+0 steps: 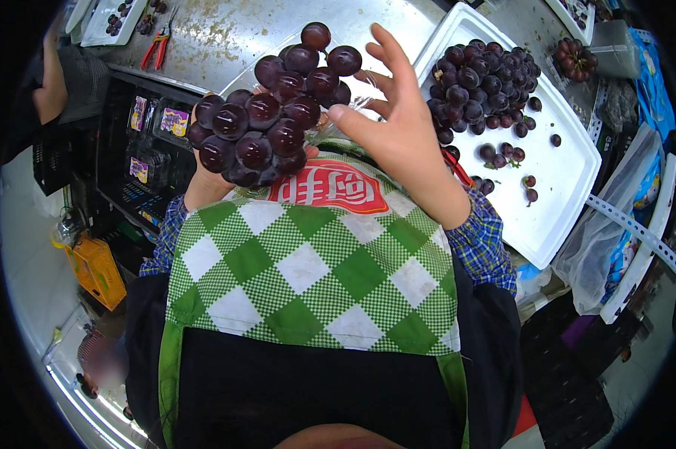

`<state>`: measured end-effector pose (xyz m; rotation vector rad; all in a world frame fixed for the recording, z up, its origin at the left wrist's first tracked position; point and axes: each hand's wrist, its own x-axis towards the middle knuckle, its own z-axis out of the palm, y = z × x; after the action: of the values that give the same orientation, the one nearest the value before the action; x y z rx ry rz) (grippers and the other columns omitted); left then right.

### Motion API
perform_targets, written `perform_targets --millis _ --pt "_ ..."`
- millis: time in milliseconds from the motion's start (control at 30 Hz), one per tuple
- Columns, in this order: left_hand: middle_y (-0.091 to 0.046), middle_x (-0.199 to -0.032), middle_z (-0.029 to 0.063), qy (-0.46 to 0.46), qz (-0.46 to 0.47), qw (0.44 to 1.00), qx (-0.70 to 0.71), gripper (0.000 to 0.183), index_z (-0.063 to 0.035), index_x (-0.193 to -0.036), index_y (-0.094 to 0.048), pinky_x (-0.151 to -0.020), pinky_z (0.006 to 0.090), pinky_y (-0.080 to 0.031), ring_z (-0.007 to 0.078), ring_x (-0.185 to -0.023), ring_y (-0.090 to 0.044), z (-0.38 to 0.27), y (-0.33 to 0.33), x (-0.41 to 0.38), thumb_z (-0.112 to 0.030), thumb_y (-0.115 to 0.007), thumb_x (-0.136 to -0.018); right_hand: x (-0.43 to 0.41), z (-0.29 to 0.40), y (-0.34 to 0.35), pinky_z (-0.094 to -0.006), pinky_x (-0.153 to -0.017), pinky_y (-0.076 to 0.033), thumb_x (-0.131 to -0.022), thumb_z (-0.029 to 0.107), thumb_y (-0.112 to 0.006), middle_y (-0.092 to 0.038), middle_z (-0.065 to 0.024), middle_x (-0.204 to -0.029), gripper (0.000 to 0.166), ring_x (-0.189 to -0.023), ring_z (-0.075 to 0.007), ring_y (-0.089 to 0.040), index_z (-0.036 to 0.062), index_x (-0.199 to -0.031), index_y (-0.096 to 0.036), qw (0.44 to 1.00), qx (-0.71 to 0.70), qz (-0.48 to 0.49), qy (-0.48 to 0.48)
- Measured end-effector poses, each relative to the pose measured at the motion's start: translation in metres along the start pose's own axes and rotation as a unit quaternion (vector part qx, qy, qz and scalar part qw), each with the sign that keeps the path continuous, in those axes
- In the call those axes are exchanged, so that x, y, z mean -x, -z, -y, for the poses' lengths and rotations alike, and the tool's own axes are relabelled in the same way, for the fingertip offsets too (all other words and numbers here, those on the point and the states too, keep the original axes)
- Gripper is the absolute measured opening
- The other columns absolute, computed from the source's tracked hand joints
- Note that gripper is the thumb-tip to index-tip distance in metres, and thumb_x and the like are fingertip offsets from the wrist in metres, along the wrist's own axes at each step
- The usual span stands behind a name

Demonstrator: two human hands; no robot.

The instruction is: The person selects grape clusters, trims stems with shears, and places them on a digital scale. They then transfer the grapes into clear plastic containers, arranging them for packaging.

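A bunch of large dark purple grapes [270,123] is held up in front of my apron. My left hand [208,182] supports it from below, and the grapes cover most of its fingers. To the right of the bunch, my right hand [397,112] has its fingers spread, with the thumb tip close beside the grapes. Clear plastic [363,104] shows between the right thumb and fingers and behind the bunch; its full shape is hidden. A larger pile of dark grapes [478,84] lies in a white foam tray [551,224] right of my right hand.
Red-handled snips [157,47] lie on the metal table [214,33]. Other red handles [457,167] show by my right forearm. A black crate [119,140] at left contains labelled clear packs [174,122]. Another person's arm [51,84] is at far left. Loose grapes [531,188] dot the tray.
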<state>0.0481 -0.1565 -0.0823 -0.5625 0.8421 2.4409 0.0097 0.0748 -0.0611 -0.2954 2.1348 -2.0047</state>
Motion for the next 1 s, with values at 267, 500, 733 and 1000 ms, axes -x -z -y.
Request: perform_targets --millis 267,500,733,1000 --pt "-0.039 -0.138 0.0221 0.011 0.037 0.997 -0.071 0.079 -0.0103 -0.141 -0.03 -0.092 0.05 -0.051 0.0379 -0.121 -0.047 0.002 -0.01 0.0 -0.068 -0.034 -0.087 -0.003 -0.014 -0.01 -0.0341 -0.083 -0.049 -0.072 0.008 -0.067 -0.039 -0.0181 -0.131 0.077 -0.112 -0.0284 -0.051 0.0077 -0.141 -0.031 0.998 -0.061 -0.007 -0.009" --pt "-0.038 -0.139 0.022 -0.003 0.088 0.996 0.012 0.073 -0.0081 -0.14 -0.031 -0.094 0.0509 -0.049 0.0376 -0.122 -0.047 0.0 0.006 -0.002 -0.061 -0.037 -0.09 -0.005 -0.014 -0.017 -0.0289 -0.077 -0.053 -0.076 0.0 -0.066 -0.043 -0.015 -0.13 0.075 -0.112 -0.0217 -0.05 0.0068 -0.142 -0.03 1.0 -0.023 -0.001 -0.007" --pt "-0.041 -0.137 0.0215 0.005 0.081 0.996 0.038 0.07 -0.0065 -0.137 -0.035 -0.097 0.0542 -0.045 0.0374 -0.122 -0.047 -0.003 0.016 -0.009 -0.059 -0.037 -0.09 -0.012 -0.023 -0.023 -0.0295 -0.074 -0.05 -0.071 0.004 -0.067 -0.044 -0.0137 -0.123 0.071 -0.096 -0.0216 -0.053 0.0066 -0.136 -0.039 0.995 -0.095 -0.033 -0.02" --pt "-0.044 -0.135 0.0209 0.008 0.069 0.996 0.053 0.067 -0.0047 -0.134 -0.039 -0.099 0.058 -0.04 0.0371 -0.121 -0.048 -0.006 0.017 -0.011 -0.056 -0.038 -0.09 -0.013 -0.024 -0.018 -0.0265 -0.08 -0.047 -0.081 0.0 -0.052 -0.045 -0.0117 -0.127 0.059 -0.089 -0.0128 -0.053 0.0062 -0.138 -0.039 0.973 -0.222 -0.013 -0.058"
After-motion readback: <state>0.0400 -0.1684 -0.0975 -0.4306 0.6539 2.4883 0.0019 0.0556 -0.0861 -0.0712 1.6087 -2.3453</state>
